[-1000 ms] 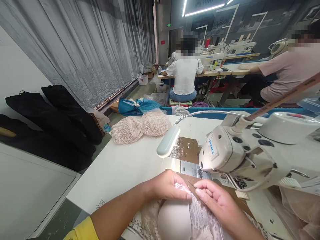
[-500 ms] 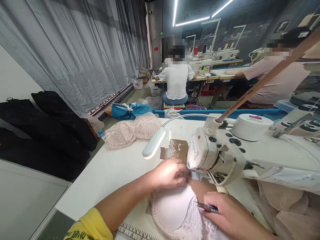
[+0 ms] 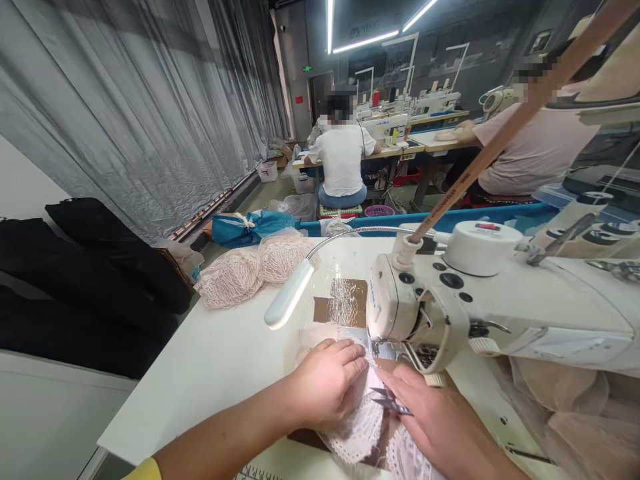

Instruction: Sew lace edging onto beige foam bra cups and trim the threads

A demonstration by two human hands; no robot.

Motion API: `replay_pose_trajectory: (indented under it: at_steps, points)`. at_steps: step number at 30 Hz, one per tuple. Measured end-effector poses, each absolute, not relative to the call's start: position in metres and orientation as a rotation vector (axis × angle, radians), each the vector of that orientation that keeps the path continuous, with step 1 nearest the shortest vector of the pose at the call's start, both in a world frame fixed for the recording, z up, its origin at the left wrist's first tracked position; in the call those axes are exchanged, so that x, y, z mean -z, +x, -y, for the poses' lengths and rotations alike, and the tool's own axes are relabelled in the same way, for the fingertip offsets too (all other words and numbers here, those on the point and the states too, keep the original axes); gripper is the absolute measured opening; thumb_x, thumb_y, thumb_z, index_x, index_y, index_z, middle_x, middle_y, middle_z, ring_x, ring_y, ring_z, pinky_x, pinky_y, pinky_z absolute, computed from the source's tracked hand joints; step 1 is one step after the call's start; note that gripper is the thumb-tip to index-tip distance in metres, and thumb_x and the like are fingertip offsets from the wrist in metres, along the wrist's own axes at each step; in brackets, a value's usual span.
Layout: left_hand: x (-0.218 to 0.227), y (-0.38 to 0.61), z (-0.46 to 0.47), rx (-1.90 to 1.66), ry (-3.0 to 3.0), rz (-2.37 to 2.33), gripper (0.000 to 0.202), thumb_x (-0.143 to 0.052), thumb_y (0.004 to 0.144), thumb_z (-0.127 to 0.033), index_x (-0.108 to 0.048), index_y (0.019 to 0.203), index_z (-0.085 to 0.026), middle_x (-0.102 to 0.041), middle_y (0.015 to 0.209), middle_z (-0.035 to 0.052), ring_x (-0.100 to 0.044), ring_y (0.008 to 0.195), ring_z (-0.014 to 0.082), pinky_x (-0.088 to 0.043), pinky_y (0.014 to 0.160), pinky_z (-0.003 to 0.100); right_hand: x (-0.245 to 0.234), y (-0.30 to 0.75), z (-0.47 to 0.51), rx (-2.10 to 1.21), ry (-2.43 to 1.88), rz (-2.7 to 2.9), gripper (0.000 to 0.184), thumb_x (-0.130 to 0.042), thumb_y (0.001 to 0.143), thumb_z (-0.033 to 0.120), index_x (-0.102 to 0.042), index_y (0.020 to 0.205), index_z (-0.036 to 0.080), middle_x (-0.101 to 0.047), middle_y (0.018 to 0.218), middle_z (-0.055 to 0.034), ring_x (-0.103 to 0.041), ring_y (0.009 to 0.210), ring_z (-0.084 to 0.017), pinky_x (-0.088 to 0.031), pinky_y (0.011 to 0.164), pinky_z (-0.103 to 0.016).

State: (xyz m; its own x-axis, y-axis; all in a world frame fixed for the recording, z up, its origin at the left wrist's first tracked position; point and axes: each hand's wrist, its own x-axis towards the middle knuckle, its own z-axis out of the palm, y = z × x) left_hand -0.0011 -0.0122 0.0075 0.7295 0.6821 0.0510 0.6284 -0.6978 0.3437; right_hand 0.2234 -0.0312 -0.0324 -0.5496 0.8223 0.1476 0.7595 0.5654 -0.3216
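Observation:
A pale lace bra [image 3: 357,430] lies bunched at the needle area of the white sewing machine [image 3: 397,300]. My left hand [image 3: 327,383] rests over it, its curled fingers gripping the lace just left of the presser foot. To the right, my right hand [image 3: 433,407] holds small thread snips [image 3: 393,403] in its palm, blades apart and pointing left. Its forefinger and thumb reach to the fabric edge by the foot. Part of the bra hangs toward me below the right hand. The needle tip is hidden behind the machine head.
A lamp [image 3: 290,293] on a bendy neck overhangs the white table [image 3: 200,373]. Lace cups [image 3: 233,277] lie at its far left edge. Sheer beige fabric [image 3: 585,427] is heaped at right. Two co-workers sit beyond, one in a white shirt [image 3: 343,160].
The bra has turned and shifted under the machine; its smooth cup is now covered by lace. My left hand moved down nearer me, and my right hand moved up to the foot.

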Motion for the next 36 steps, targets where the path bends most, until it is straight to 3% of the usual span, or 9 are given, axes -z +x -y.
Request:
replay_pose_trajectory:
  at_steps: [3, 9, 17, 24, 32, 36]
  points:
    - [-0.007, -0.002, 0.007, -0.266, 2.644, -0.989, 0.050, -0.050, 0.083, -0.022, -0.052, 0.131, -0.011, -0.053, 0.138, 0.0146, -0.048, 0.125, 0.0291, -0.037, 0.108, 0.045, 0.040, 0.224, 0.032, -0.271, -1.335, 2.501, 0.068, -0.040, 0.072, 0.003, -0.054, 0.135, 0.024, -0.071, 0.112, -0.0069, -0.069, 0.090, -0.021, -0.056, 0.071, -0.029]
    - [-0.005, 0.000, -0.006, -0.186, 2.666, -0.923, 0.054, -0.048, 0.083, -0.024, -0.050, 0.135, -0.010, -0.050, 0.140, 0.0156, -0.049, 0.126, 0.0290, -0.034, 0.109, 0.046, 0.041, 0.224, 0.031, -0.118, -1.340, 2.465, 0.060, -0.041, 0.074, 0.004, -0.060, 0.128, 0.022, -0.071, 0.114, -0.0081, -0.068, 0.093, -0.023, -0.057, 0.076, -0.033]
    - [-0.003, -0.003, -0.018, -0.144, 2.710, -0.910, 0.057, -0.047, 0.082, -0.026, -0.050, 0.136, -0.010, -0.058, 0.131, 0.0156, -0.053, 0.121, 0.0296, -0.030, 0.111, 0.047, 0.044, 0.226, 0.027, -0.024, -1.303, 2.595, 0.059, -0.042, 0.073, 0.005, -0.059, 0.128, 0.019, -0.070, 0.116, -0.0100, -0.069, 0.094, -0.024, -0.059, 0.073, -0.032]
    - [0.003, -0.005, -0.018, -0.204, 2.757, -0.897, 0.057, -0.047, 0.081, -0.026, -0.049, 0.135, -0.010, -0.058, 0.131, 0.0154, -0.051, 0.121, 0.0303, -0.026, 0.111, 0.047, 0.043, 0.222, 0.030, 0.165, -1.319, 2.605, 0.058, -0.044, 0.070, 0.007, -0.065, 0.122, 0.018, -0.074, 0.105, -0.0120, -0.071, 0.083, -0.025, -0.060, 0.071, -0.035]
    - [0.005, -0.005, -0.023, -0.200, 2.824, -0.935, 0.047, -0.047, 0.082, -0.024, -0.054, 0.127, -0.012, -0.051, 0.137, 0.0145, -0.042, 0.127, 0.0329, -0.031, 0.106, 0.049, 0.048, 0.219, 0.026, 0.056, -1.446, 2.627, 0.061, -0.043, 0.072, 0.009, -0.061, 0.129, 0.021, -0.075, 0.092, -0.0106, -0.070, 0.068, -0.022, -0.057, 0.057, -0.030]
    - [0.009, -0.005, -0.022, -0.233, 2.831, -0.999, 0.047, -0.045, 0.084, -0.025, -0.052, 0.129, -0.013, -0.048, 0.141, 0.0132, -0.040, 0.128, 0.0327, -0.031, 0.105, 0.049, 0.044, 0.219, 0.028, -0.044, -1.436, 2.484, 0.059, -0.041, 0.072, 0.010, -0.064, 0.124, 0.024, -0.075, 0.097, -0.0093, -0.071, 0.082, -0.026, -0.058, 0.069, -0.035]
